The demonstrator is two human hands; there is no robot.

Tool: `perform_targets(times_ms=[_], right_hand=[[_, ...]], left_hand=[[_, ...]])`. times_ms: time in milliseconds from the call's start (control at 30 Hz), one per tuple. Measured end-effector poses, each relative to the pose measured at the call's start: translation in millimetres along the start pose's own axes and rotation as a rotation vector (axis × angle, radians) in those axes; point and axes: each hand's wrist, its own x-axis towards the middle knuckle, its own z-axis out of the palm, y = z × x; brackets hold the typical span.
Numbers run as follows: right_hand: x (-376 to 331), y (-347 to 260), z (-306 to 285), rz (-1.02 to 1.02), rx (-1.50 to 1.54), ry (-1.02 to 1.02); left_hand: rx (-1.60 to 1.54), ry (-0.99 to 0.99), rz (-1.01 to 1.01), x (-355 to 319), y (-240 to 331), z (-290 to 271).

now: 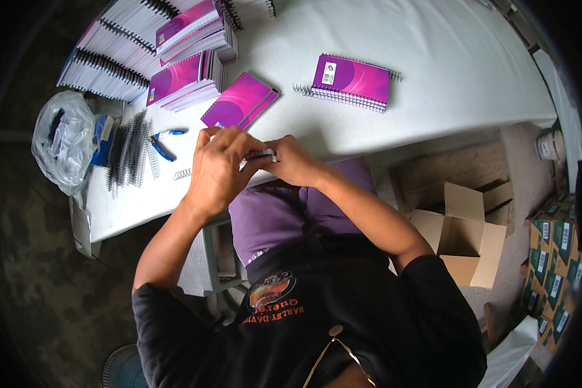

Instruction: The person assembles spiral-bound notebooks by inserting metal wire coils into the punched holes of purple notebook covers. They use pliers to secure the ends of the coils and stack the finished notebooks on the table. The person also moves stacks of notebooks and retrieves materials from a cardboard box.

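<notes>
Close to my body, at the table's near edge, both my hands are closed on a small notebook (260, 155) seen almost edge-on. My left hand (221, 158) wraps it from the left and hides most of it. My right hand (293, 160) pinches its right end. Beside my left wrist a black spiral coil (182, 174) shows; whether it joins the notebook, I cannot tell. Just beyond my fingers lie purple notebooks (242, 100). Blue-handled pliers (163, 146) and a heap of loose coils (129, 152) are to the left.
Purple notebook stacks (181, 81) and bound piles (103, 68) fill the far left. A notebook pile (352, 81) with coil ends sticking out stands farther right. A plastic bag (61, 139) and blue box (103, 142) sit at the left edge. An open carton (462, 239) is below right.
</notes>
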Motion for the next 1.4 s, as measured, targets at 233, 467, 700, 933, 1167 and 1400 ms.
perform_targets(times_ms=[233,467,700,933,1167,1400], right_hand=[[3,-8,0,0.115,-0.051,-0.036],[0,-13,-2,0.101,-0.098,-0.023],[-1,-11,-2,0.107,-0.097,-0.031],[0,-14,-6,0.116,-0.144,-0.093],[-22,-20,-33,-0.270,0.246,0.340],[-16,-44,-110,-0.402,0.650,0.783]], left_hand=[[0.004,-0.165,0.017,13,-1,-25],[0.040,-0.050,0.010,16,7,-12],[-0.038,-0.063,0.091,13,1,-14],[-0.014,0.067,0.139,8,5,-11],[0.170,0.458,0.167,41,33,-25],[-1.205,0.699,-0.020,118,67,31]])
